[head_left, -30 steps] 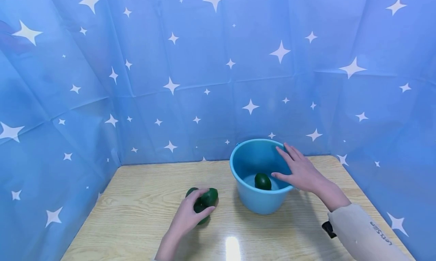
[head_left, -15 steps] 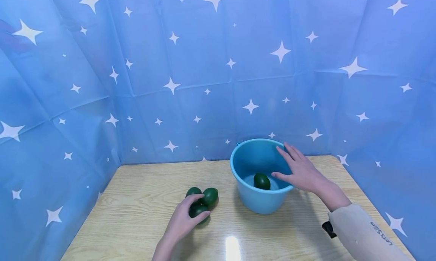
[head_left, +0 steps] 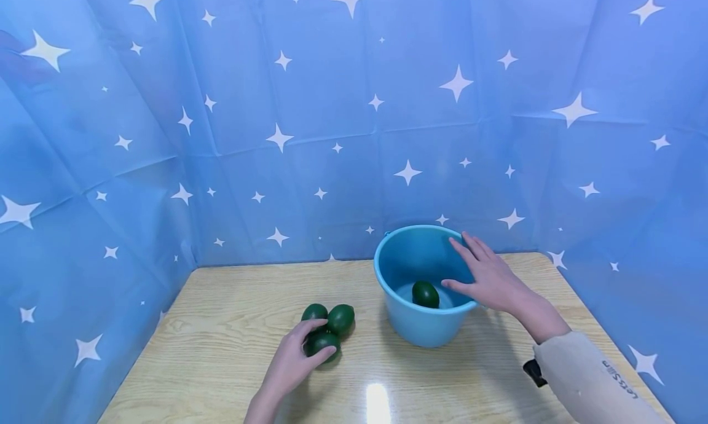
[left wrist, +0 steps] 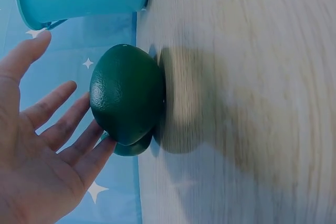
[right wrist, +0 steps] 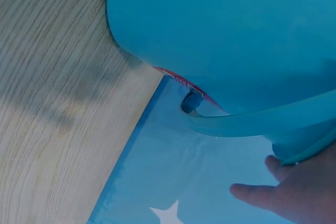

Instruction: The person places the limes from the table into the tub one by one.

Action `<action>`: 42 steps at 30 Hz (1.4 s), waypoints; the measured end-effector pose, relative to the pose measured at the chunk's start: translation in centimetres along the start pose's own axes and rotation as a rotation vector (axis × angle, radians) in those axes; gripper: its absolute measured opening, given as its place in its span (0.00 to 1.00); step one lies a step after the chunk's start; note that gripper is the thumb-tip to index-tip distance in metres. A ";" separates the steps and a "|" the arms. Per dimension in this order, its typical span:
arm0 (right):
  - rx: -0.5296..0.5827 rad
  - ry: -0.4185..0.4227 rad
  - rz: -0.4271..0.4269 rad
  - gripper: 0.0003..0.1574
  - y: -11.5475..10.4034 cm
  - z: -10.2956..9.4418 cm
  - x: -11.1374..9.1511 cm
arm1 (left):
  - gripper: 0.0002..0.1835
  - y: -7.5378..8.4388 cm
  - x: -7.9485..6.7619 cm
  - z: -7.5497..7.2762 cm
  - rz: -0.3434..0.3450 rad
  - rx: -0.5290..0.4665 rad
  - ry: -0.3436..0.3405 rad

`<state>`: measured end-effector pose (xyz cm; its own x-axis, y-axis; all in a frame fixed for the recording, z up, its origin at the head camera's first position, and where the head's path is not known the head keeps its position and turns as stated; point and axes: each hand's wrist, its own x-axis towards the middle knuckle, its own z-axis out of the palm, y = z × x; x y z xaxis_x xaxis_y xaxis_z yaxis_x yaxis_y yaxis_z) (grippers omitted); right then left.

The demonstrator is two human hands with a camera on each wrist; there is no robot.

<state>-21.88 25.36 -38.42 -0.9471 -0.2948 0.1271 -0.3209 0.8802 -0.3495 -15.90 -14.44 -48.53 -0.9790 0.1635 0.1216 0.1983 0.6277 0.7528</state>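
Three dark green, egg-shaped fruits, avocado-like, lie clustered on the table: a near one [head_left: 322,346], a far left one [head_left: 314,312] and a right one [head_left: 341,319]. My left hand [head_left: 292,356] is around the near fruit, fingers spread and thumb apart. In the left wrist view, the fingertips reach right up to the side of the green fruit [left wrist: 126,95]. My right hand [head_left: 489,276] rests on the right rim of a light blue bucket [head_left: 423,325], thumb over the inside. Another green fruit [head_left: 425,295] lies in the bucket.
The wooden table [head_left: 232,325] runs back to a blue curtain [head_left: 310,104] with white stars, which also hangs along both sides. In the right wrist view the bucket's handle [right wrist: 252,121] curves along its side.
My left hand has drawn back slightly to the left and nearer, uncovering more of the three fruits. The right hand stays on the bucket rim.
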 end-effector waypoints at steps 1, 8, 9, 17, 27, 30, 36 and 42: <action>0.002 0.000 0.000 0.59 0.0 0.0 0.0 | 0.29 0.0 0.0 0.0 0.001 0.000 -0.001; 0.002 -0.006 0.004 0.59 0.1 0.0 0.1 | 0.28 -0.4 -0.1 0.0 -0.008 0.008 -0.004; 0.002 -0.007 0.005 0.59 0.1 0.0 0.1 | 0.27 -0.4 -0.1 0.0 -0.009 0.008 -0.005; -0.001 -0.003 -0.001 0.59 -0.2 -0.1 0.1 | 0.28 -0.6 -0.2 0.1 -0.003 0.022 0.003; -0.005 -0.008 0.000 0.59 -0.1 -0.1 0.1 | 0.28 -0.8 -0.5 0.2 0.007 0.059 -0.027; -0.012 -0.007 -0.002 0.59 0.0 0.0 0.1 | 0.28 -0.9 -0.6 0.3 0.023 0.070 -0.037; -0.009 -0.005 0.001 0.59 -0.1 0.0 0.1 | 0.28 -1.0 -0.6 0.5 0.041 0.077 -0.057; -0.010 -0.002 0.001 0.59 -0.1 0.0 0.1 | 0.28 -1.0 -0.7 0.8 0.050 0.086 -0.081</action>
<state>-21.96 25.24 -38.37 -0.9473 -0.2950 0.1251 -0.3203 0.8839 -0.3407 -15.34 -14.60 -49.94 -0.9614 0.2553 0.1021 0.2536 0.6795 0.6884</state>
